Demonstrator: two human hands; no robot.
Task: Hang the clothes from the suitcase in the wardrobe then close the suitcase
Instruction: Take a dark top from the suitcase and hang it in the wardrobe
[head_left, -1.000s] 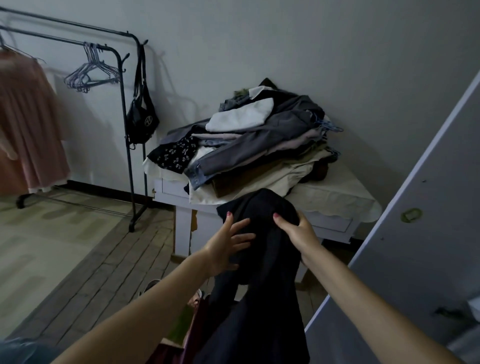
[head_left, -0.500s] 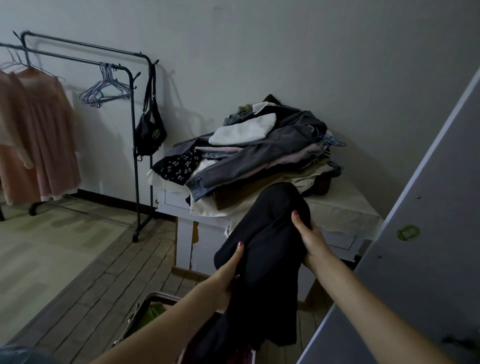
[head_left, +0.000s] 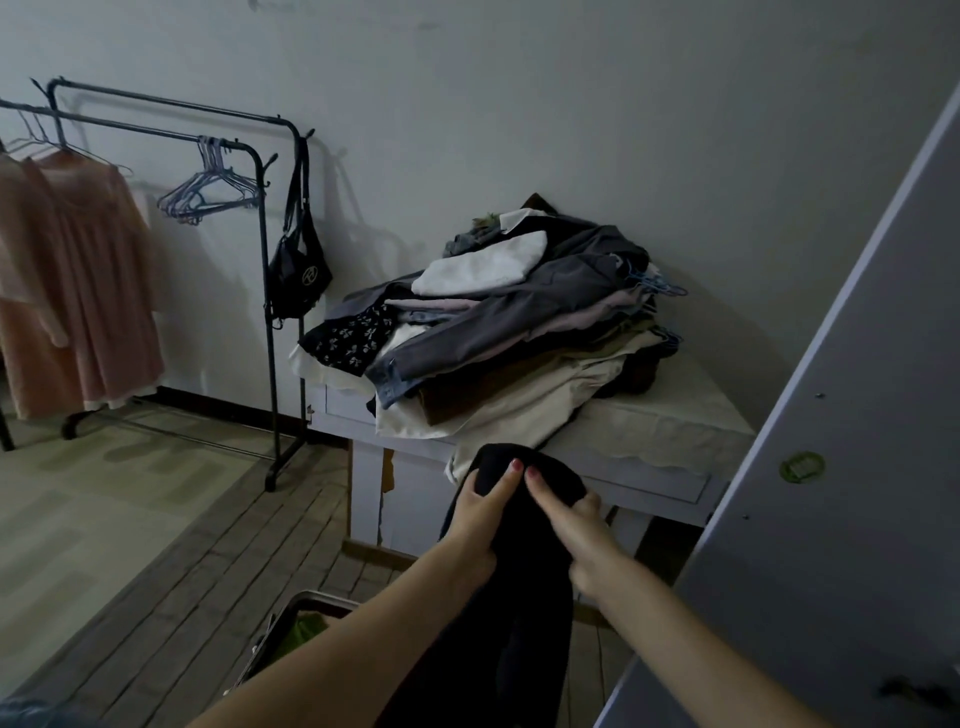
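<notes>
A black garment (head_left: 524, 613) hangs in front of me, held up at its top by both hands. My left hand (head_left: 478, 525) grips its left side and my right hand (head_left: 571, 530) grips its right side, index fingers nearly touching on the top fold. Below my left forearm the rim of the open suitcase (head_left: 291, 623) shows, with something green inside. A black clothes rack (head_left: 265, 291) stands at the left with several empty hangers (head_left: 208, 192) and a pink dress (head_left: 78, 280).
A white table (head_left: 649, 431) ahead carries a tall pile of clothes (head_left: 509, 322). A black handbag (head_left: 298, 270) hangs on the rack's end post. A grey panel (head_left: 831, 493) rises close on my right. Wooden floor lies between rack and table.
The garment has dropped lower in view and my hands have come together on its top fold. The view has shifted, showing more of the rack.
</notes>
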